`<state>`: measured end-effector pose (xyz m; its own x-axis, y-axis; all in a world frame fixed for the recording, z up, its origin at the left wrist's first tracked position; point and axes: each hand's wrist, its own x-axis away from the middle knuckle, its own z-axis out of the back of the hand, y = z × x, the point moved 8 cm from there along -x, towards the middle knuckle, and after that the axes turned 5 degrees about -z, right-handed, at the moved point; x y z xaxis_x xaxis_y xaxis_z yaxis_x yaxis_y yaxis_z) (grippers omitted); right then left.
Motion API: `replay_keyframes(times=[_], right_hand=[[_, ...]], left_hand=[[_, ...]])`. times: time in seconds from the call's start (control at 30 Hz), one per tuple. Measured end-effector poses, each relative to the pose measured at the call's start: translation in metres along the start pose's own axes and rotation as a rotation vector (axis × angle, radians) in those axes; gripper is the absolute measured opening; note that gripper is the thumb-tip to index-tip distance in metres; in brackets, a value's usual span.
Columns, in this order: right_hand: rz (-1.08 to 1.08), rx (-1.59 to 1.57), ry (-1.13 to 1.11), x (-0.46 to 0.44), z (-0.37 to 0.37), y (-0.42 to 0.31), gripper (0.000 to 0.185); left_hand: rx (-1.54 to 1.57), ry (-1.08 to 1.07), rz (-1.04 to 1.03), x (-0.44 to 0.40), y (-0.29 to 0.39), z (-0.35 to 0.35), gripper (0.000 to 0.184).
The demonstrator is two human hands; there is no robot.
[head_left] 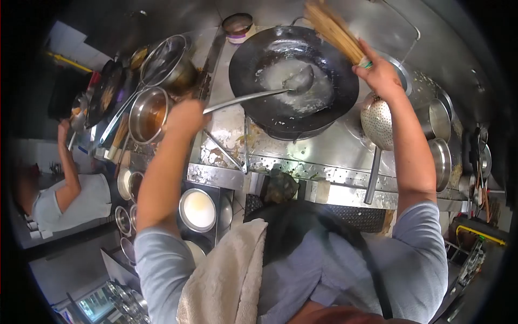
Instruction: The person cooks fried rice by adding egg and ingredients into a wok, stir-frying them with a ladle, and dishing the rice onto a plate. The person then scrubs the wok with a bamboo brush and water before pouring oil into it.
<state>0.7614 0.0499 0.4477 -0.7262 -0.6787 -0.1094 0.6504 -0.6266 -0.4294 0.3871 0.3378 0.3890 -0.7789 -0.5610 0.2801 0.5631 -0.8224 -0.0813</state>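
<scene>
A large black wok [244, 73] sits on the steel stove with cloudy, bubbly water [315, 100] in its bottom. My left hand [185, 120] is closed around the handle of a metal ladle [245, 99], whose bowl rests in that water. Up at the wok's right rim, my right hand [382, 80] grips a bamboo wok brush [335, 31] by its bound end. Its splints point up and left, above the wok and out of the water. Below my right hand lies a perforated skimmer [377, 125] with its handle toward me.
A steel bowl of reddish-brown liquid [148, 115] and a wire strainer [164, 56] over a pot stand at left. Steel pots [435, 120] line the right side. Nearer me is a container with white contents [198, 210]. Another person [67, 194] works at far left with a pan.
</scene>
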Motion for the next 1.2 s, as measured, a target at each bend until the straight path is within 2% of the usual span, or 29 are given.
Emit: replay_keyframes(times=[0.03,0.13,0.17,0.23,0.27,0.3,0.33,0.37,0.4,0.47,0.57,0.6,0.67,0.77,0.87,0.9,1.0,1.1,1.13,1.17,1.2], right_hand=[[0.087,-0.049,0.146,-0.001,0.014,0.010,0.084],[0.124,0.024,0.243,0.020,0.037,0.002,0.082],[0.261,0.117,0.083,0.021,0.019,0.011,0.080],[0.171,0.511,-0.216,0.027,0.004,0.022,0.078],[0.120,0.701,-0.366,0.032,-0.002,0.030,0.077],[0.079,0.572,-0.213,0.031,0.014,0.027,0.077],[0.048,0.442,-0.063,0.035,0.030,0.026,0.077],[0.021,0.310,0.078,0.040,0.045,0.024,0.077],[0.059,0.203,0.195,0.049,0.058,0.005,0.077],[0.115,-0.024,0.418,0.080,0.081,-0.040,0.078],[0.330,-0.028,0.325,0.110,0.017,-0.069,0.076],[0.083,0.175,-0.042,0.101,-0.019,-0.058,0.075],[-0.015,0.286,-0.110,0.089,-0.034,-0.026,0.075],[0.009,0.088,0.185,0.094,0.013,-0.056,0.074],[0.394,0.084,0.462,0.116,0.046,-0.116,0.073],[0.472,0.249,0.355,0.112,0.036,-0.121,0.074],[0.044,0.626,0.001,0.031,-0.016,-0.029,0.075],[0.023,0.335,0.136,0.051,0.042,-0.054,0.071],[0.022,0.235,0.178,0.063,0.049,-0.059,0.069],[0.120,0.105,0.244,0.075,0.055,-0.070,0.071],[0.163,0.163,0.083,0.078,0.041,-0.070,0.071]], left_hand=[[0.108,-0.056,0.020,0.000,-0.014,-0.030,0.039],[0.598,0.030,0.049,0.018,-0.027,-0.111,0.036],[0.792,-0.001,0.050,0.030,-0.017,-0.128,0.034],[0.984,-0.030,0.107,0.041,-0.006,-0.182,0.033],[0.978,-0.032,0.135,0.051,0.001,-0.192,0.032],[1.009,-0.023,0.189,0.059,0.008,-0.198,0.031],[0.983,0.112,0.112,0.063,0.014,-0.200,0.031],[0.974,0.151,0.152,0.075,0.025,-0.179,0.031],[0.963,0.188,0.195,0.086,0.035,-0.157,0.031],[0.928,0.228,0.277,0.091,0.033,-0.162,0.030],[0.843,0.294,0.346,0.101,0.041,-0.140,0.028],[0.812,0.315,0.366,0.107,0.041,-0.132,0.027],[0.695,0.367,0.346,0.115,0.028,-0.140,0.030],[0.572,0.339,0.415,0.129,0.018,-0.118,0.028],[0.459,0.350,0.401,0.133,0.009,-0.107,0.027],[0.424,0.349,0.393,0.136,0.009,-0.101,0.026],[0.413,0.352,0.369,0.146,0.003,-0.108,0.026],[0.595,0.270,0.317,0.151,-0.009,-0.143,0.023],[0.741,0.226,0.305,0.153,-0.009,-0.155,0.023],[0.884,0.181,0.288,0.153,-0.008,-0.165,0.022],[1.025,0.135,0.269,0.154,-0.005,-0.175,0.022]])
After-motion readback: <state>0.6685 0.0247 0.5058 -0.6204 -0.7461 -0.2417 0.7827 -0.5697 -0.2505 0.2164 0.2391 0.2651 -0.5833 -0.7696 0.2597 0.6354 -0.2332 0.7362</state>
